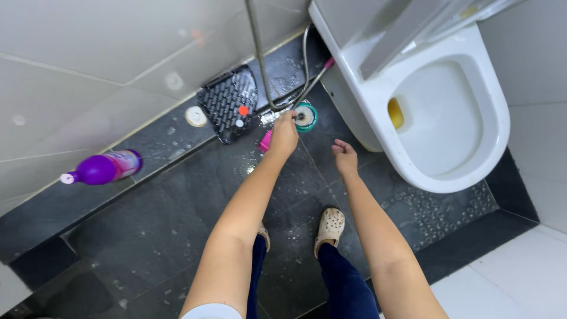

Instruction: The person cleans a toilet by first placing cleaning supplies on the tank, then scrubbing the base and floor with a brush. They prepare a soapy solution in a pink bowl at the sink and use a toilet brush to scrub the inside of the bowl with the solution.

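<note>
Pink-handled sprayer (pixel 265 142): gripped in closed left hand (pixel 284 133), beside teal drain (pixel 306 116); right hand (pixel 345 157) loosely curled, empty, near toilet (pixel 472 171).

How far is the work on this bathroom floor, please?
Done: the dark floor is wet, with foam bubbles beside the toilet. In hand: the left hand grips a pink-handled sprayer at the round drain; the right hand hangs empty. Left: the bubbles are not rinsed, and the purple bottle and black grid mat lie loose.
</note>
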